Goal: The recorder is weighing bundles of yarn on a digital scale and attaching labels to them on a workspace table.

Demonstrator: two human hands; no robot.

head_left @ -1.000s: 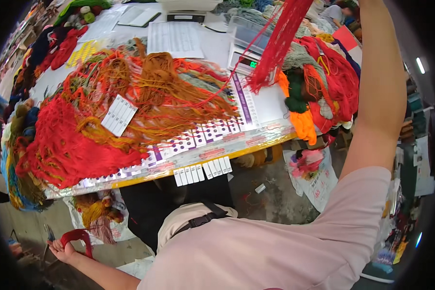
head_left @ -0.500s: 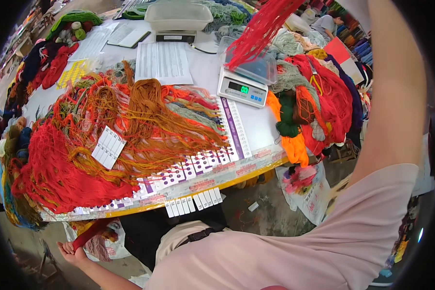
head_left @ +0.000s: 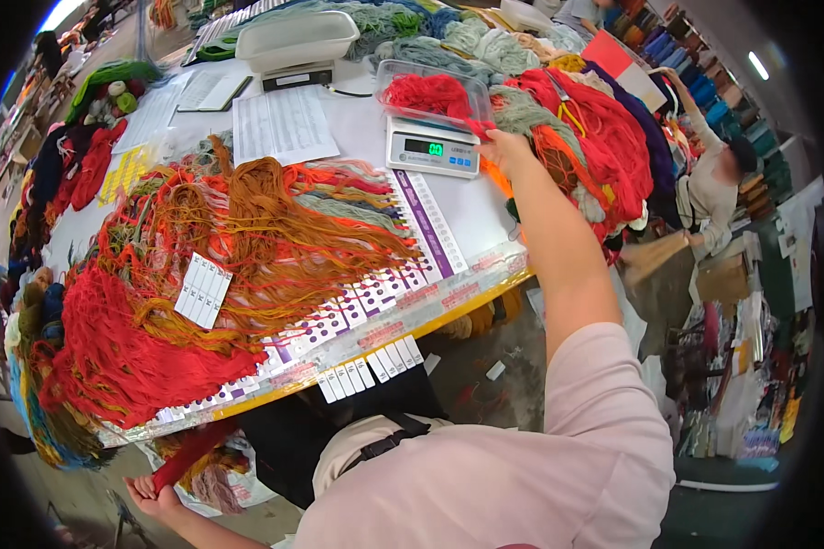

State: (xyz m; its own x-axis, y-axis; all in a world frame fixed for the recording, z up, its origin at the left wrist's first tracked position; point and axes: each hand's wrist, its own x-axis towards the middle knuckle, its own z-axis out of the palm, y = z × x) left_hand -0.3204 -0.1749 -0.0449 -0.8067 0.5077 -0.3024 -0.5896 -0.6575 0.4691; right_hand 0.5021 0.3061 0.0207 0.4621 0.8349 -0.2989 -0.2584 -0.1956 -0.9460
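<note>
Red yarn (head_left: 428,94) lies gathered in the clear plastic tray (head_left: 481,91) on top of a digital scale (head_left: 430,146) with a green-lit display. Its end trails over the tray's near right edge, where my right hand (head_left: 508,154) is closed on it. Low on the left, below the table edge, my left hand (head_left: 153,497) is wrapped round a hank of dark red yarn (head_left: 189,453). Across the table spread red yarn (head_left: 137,343), brown yarn (head_left: 275,197) and mixed orange strands, fixed along punched white cards (head_left: 339,316). A white label sheet (head_left: 203,291) rests on them.
A second scale with a white tray (head_left: 298,41) stands at the back beside printed sheets (head_left: 284,123). Yarn heaps (head_left: 604,128) crowd the right side. Labels (head_left: 371,369) hang off the table's yellow edge (head_left: 430,325). Another person (head_left: 714,188) is at the far right.
My right hand came down from high up to the scale, and the red yarn that hung above now lies in the tray. The left hand keeps its hold. The view shifted, bringing in the other person.
</note>
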